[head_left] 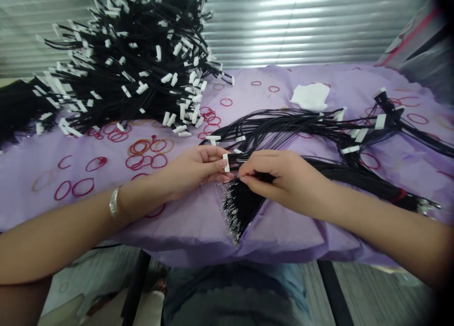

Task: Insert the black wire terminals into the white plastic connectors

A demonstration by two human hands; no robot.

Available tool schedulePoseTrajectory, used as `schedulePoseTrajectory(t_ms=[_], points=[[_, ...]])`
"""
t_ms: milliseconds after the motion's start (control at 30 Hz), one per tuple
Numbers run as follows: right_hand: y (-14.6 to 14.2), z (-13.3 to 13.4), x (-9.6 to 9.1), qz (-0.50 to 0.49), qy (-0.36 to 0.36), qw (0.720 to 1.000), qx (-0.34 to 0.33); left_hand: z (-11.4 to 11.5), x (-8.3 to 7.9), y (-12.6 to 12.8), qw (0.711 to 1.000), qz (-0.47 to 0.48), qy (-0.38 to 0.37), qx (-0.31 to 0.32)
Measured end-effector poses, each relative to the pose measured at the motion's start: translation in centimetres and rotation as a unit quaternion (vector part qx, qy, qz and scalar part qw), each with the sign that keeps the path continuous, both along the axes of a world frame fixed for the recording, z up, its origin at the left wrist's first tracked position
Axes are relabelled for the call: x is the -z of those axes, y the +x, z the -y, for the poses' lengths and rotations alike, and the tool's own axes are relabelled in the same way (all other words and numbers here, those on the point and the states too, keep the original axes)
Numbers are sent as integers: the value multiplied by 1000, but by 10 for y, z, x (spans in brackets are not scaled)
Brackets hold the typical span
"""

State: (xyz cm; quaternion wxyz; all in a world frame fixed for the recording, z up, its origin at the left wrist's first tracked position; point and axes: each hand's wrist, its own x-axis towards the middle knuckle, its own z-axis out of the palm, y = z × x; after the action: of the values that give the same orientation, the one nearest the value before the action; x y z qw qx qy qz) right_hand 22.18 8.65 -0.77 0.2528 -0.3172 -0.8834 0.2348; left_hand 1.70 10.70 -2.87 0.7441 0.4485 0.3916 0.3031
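Note:
Between the thumb and fingers of my left hand [198, 170] is a small white connector [226, 163] with black wires running out of it to the right. Just right of it, my right hand [280, 177] is closed in a pinch on a thin black wire near the connector; its tip is too small to make out. Below both hands lies a fanned bundle of black wires [248, 203] with bare silvery metal terminals [232, 215] along its left edge. Behind the hands, black wires with white connectors [276, 122] stretch to the right.
A tall heap of black cables with white connectors [142, 66] stands at the back left. Red rubber bands [145, 153] lie scattered on the purple table cover [198, 222]. A white scrap [309, 96] lies at the back, and a banded wire bundle [376, 186] extends right.

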Motion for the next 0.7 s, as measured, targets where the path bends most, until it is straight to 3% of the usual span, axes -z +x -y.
schedulePoseTrajectory(t_ms=[333,700], points=[[1,-4,-5,20,-85,984,154,4,-6,4,998,-54,35,-1],[3,-5,-4,19,-111,978,174,4,-6,2,996,-76,36,3]])
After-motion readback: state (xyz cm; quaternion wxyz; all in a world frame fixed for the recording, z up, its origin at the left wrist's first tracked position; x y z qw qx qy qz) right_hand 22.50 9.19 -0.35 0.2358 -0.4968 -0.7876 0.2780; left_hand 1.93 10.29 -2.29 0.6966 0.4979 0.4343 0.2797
